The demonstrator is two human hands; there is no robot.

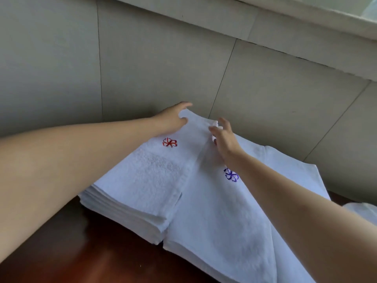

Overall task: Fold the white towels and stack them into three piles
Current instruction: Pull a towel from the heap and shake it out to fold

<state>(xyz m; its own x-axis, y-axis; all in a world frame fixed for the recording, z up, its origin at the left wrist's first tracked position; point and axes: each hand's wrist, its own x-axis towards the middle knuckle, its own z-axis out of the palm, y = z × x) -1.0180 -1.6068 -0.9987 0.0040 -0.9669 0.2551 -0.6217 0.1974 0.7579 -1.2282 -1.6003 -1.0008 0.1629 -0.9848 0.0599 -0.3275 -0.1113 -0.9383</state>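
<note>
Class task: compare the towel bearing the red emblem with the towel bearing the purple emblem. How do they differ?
The red-emblem towel tops a tall stack of folded towels on the left; the purple-emblem towel lies to its right, looser and creased. The left hand holds the red-emblem towel's far corner; the right hand hovers near the purple-emblem towel's far end. Both are white terry.

So what you've got in the background: a wall [163, 58] of big grey-beige panels fills most of the upper frame, with thin dark seams [100, 64] running down and across it. Up in the top right corner you can see a pale ledge [306, 15] cutting diagonally, brighter along its far edge, maybe a window sill, hard to tell. Down in the lower left there's a dark reddish-brown wooden tabletop [81, 252], pretty glossy, catching a soft reddish sheen near the bottom edge of the frame.
</note>
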